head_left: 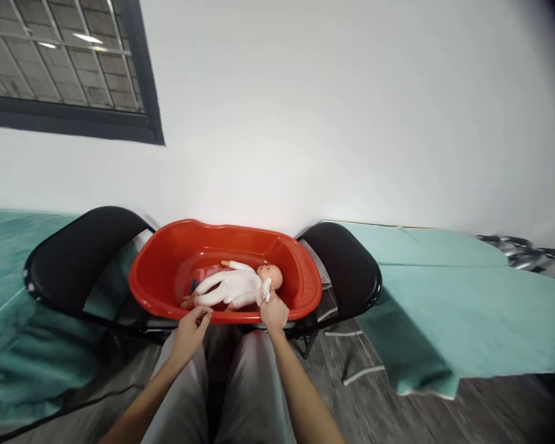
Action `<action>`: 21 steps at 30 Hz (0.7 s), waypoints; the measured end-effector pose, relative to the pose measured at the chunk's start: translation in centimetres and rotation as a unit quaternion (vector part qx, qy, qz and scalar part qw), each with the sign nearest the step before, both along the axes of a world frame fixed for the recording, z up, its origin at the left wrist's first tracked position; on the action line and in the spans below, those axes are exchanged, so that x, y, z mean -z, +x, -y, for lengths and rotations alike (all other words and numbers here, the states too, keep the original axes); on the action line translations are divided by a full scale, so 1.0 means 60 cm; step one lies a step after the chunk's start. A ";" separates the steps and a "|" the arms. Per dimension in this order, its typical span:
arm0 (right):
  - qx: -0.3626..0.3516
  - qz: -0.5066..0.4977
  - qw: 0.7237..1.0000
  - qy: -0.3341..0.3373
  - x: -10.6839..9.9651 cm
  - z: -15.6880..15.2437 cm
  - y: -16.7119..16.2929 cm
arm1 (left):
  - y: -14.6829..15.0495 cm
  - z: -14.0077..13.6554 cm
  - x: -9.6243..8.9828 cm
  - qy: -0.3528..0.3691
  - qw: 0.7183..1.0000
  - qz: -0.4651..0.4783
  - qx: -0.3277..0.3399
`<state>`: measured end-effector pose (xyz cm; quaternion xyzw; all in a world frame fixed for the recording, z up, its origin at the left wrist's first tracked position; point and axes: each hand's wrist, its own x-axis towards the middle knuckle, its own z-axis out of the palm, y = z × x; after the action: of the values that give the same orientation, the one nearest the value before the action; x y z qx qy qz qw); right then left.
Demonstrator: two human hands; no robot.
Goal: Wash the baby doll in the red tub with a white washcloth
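Observation:
A red plastic baby tub holds a doll lying on its back, its head to the right. The doll's body and limbs are mostly white; its head and hands are skin-coloured. At the doll's neck, my right hand is closed on a small white cloth. My left hand is at the tub's near rim, close to the doll's feet. Its thumb and forefinger curl toward each other in a pinch; whatever is between them, if anything, is too small to make out.
Black chairs stand left and right of the tub, against a white wall. Green cloths spread on both sides. A dark cable runs along the lower left. A barred window is at upper left.

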<state>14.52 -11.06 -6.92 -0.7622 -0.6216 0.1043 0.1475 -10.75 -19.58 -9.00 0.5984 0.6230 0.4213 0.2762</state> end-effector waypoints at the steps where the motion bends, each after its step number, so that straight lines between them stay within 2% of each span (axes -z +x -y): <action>1: -0.001 0.002 1.000 -0.003 -0.002 0.001 -0.001 | -0.016 0.047 0.020 -0.004 1.000 -0.017 -0.022; 3: 0.002 0.011 1.000 -0.007 -0.005 0.003 -0.004 | -0.042 0.139 0.068 -0.031 0.992 -0.103 -0.066; 5: 0.005 0.023 1.000 -0.007 -0.004 0.005 -0.008 | -0.060 0.218 0.115 -0.071 0.966 -0.223 -0.109; 8: 0.004 0.019 1.000 -0.016 -0.005 0.003 -0.012 | -0.074 0.287 0.156 -0.126 0.918 -0.356 -0.116; 10: 0.011 0.007 1.000 -0.027 -0.011 -0.002 -0.015 | -0.079 0.297 0.158 -0.154 0.904 -0.385 -0.107; 14: 0.002 -0.042 0.998 -0.044 -0.033 -0.012 -0.016 | -0.082 0.274 0.137 -0.181 0.896 -0.385 -0.126; 16: -0.028 -0.072 0.997 0.002 -0.042 -0.003 -0.007 | -0.083 0.266 0.131 -0.179 0.894 -0.386 -0.140; 18: -0.056 -0.096 0.990 0.090 -0.042 0.024 0.012 | -0.086 0.265 0.132 -0.169 0.894 -0.384 -0.154; 20: -0.052 -0.115 0.980 0.156 -0.030 0.066 0.041 | -0.093 0.269 0.137 -0.161 0.897 -0.376 -0.166; 21: -0.033 -0.121 0.978 0.167 -0.020 0.090 0.057 | -0.098 0.272 0.140 -0.159 0.899 -0.370 -0.171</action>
<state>17.94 -16.48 -5.73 -0.6874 -0.6327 0.0953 0.3436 -16.63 -35.87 -17.40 0.5438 0.8315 0.1060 0.0409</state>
